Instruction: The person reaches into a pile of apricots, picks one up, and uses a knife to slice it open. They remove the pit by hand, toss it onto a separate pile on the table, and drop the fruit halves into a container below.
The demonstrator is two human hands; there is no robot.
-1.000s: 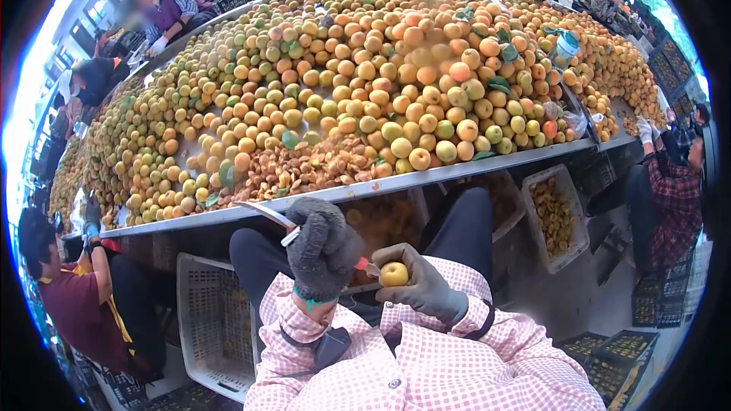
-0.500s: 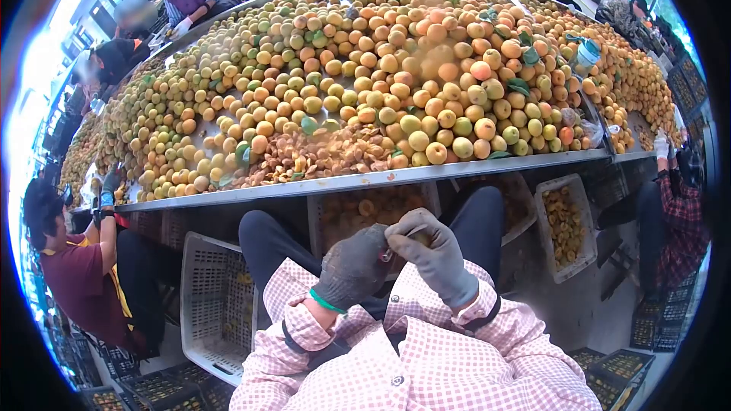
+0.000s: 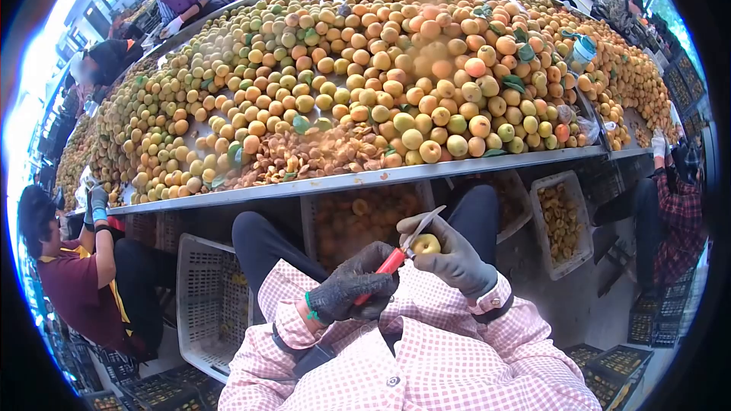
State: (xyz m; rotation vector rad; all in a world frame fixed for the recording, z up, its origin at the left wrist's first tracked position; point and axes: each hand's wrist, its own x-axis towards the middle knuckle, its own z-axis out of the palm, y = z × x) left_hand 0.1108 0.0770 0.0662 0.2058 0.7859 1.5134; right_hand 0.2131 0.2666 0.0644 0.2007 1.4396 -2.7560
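A pale crate (image 3: 199, 278) sits leftmost below the fruit-heaped desk (image 3: 343, 182). Next, the dark-gloved left hand (image 3: 354, 283) is wrapped round a red-handled knife (image 3: 391, 262), blade right by the yellowish fruit (image 3: 426, 244) that the grey-gloved right hand (image 3: 461, 260) grips above the person's lap.

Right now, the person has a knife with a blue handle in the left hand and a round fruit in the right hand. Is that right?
Not quite: the handle of the knife is red, not blue, as the head view shows. The knife is in the left hand, and the round fruit is in the right hand.
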